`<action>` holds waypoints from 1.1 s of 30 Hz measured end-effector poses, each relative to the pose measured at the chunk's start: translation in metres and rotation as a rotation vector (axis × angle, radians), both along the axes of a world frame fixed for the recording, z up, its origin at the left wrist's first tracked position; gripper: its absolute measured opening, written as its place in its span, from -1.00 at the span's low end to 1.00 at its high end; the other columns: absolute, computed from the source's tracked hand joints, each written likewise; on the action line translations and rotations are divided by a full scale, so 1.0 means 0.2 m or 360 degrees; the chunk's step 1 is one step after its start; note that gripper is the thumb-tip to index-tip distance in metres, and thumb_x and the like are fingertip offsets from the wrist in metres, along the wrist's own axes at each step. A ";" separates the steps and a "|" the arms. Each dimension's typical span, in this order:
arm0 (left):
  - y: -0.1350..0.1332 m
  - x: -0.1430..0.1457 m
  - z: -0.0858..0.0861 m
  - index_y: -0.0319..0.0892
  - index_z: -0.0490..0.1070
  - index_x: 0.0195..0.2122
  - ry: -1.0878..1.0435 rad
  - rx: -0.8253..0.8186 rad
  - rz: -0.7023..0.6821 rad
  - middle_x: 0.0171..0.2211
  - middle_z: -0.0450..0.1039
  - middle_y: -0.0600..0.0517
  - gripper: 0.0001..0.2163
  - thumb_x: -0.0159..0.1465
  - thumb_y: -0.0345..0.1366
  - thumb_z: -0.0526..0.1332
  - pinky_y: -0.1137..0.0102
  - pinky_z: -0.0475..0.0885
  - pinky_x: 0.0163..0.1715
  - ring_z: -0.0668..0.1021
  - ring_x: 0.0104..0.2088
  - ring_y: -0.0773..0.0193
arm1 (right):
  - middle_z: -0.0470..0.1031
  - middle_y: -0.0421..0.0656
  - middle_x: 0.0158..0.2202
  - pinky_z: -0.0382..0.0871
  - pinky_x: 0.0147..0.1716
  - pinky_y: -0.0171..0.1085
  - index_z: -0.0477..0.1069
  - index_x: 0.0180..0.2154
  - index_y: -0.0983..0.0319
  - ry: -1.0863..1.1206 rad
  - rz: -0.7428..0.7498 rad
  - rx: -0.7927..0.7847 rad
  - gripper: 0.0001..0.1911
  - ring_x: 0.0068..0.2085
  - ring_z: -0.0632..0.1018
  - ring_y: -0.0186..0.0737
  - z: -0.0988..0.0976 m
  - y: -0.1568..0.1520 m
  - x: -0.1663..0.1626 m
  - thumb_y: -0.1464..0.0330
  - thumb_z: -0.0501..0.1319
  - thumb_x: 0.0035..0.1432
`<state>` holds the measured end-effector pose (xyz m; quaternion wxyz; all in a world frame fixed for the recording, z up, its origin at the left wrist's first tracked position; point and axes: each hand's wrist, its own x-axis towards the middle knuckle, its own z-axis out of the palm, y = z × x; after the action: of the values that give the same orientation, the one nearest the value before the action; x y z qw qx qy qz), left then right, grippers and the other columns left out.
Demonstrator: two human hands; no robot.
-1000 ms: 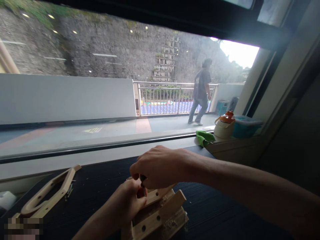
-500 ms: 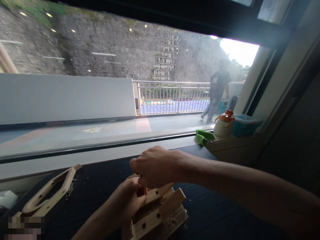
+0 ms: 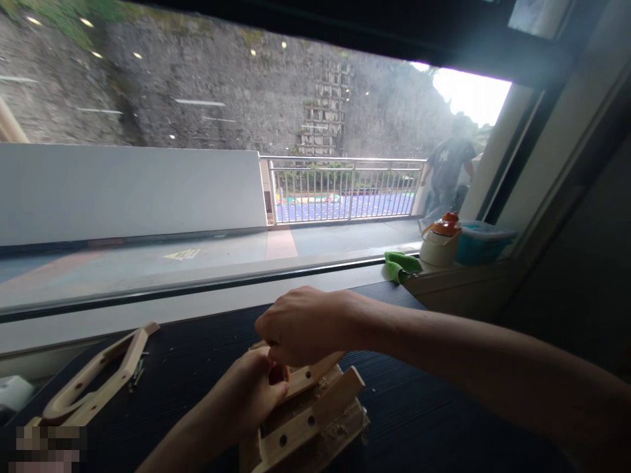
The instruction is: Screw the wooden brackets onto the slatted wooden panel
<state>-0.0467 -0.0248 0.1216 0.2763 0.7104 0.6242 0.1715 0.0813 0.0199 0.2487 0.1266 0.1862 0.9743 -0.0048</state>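
My left hand (image 3: pixel 254 381) is closed at the far end of a pale wooden assembly (image 3: pixel 293 433) with round holes and a slanted slat (image 3: pixel 345 391). A bit of an orange-red thing (image 3: pixel 280 374) shows between its thumb and fingers; its kind is hidden. Directly above, my right hand (image 3: pixel 303 328) is curled shut with its fingertips turned down and touching the left hand. What the right fingers grip is out of sight beneath them. Wood shavings (image 3: pixel 335 430) lie on the assembly.
On the dark table (image 3: pixel 197 355), a wooden frame (image 3: pixel 91 387) lies at left, several screws (image 3: pixel 138 374) beside it. A green cloth (image 3: pixel 401 266), a jug with orange top (image 3: pixel 441 240) and a teal box (image 3: pixel 483 243) sit by the window. Outside is a person (image 3: pixel 448 167).
Both hands stay on the same spot of the wooden assembly, with hardly any movement. Outside the window, the person has walked to the right. The view has shifted slightly.
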 end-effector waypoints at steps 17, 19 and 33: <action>-0.01 -0.18 0.14 -0.12 0.51 -0.10 -0.0176 -0.0449 -0.0215 -0.30 0.47 0.06 -0.62 0.05 -0.12 0.31 0.45 0.32 -0.34 0.47 -0.29 0.17 | 0.52 -0.19 -0.36 0.13 -0.53 -0.32 0.49 -0.24 0.26 0.0011 0.0030 -0.0118 -0.80 -0.40 0.43 -0.33 0.02 -0.01 0.07 0.40 0.13 0.12; 0.00 -0.20 0.13 -0.13 0.51 -0.06 -0.0172 -0.0431 -0.0251 -0.25 0.50 0.04 -0.56 0.04 -0.07 0.33 0.44 0.34 -0.28 0.50 -0.23 0.13 | 0.52 -0.18 -0.35 0.13 -0.53 -0.32 0.49 -0.22 0.27 0.0000 0.0027 -0.0107 -0.80 -0.40 0.43 -0.32 0.02 -0.01 0.07 0.39 0.14 0.12; -0.05 -0.28 -0.05 -0.14 0.40 0.06 -0.0950 -0.0454 -0.0275 -0.08 0.51 -0.02 -0.48 0.15 0.03 0.28 0.34 0.38 -0.11 0.49 -0.06 0.05 | 0.49 -0.23 -0.38 0.13 -0.50 -0.36 0.48 -0.27 0.27 -0.0165 0.0157 -0.0041 -0.86 -0.42 0.37 -0.39 0.06 -0.01 0.01 0.51 0.18 0.10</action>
<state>-0.1033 -0.0355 0.1121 0.5569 0.6334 0.4709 0.2587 0.0832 0.0179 0.2611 0.1793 0.1364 0.9743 -0.0015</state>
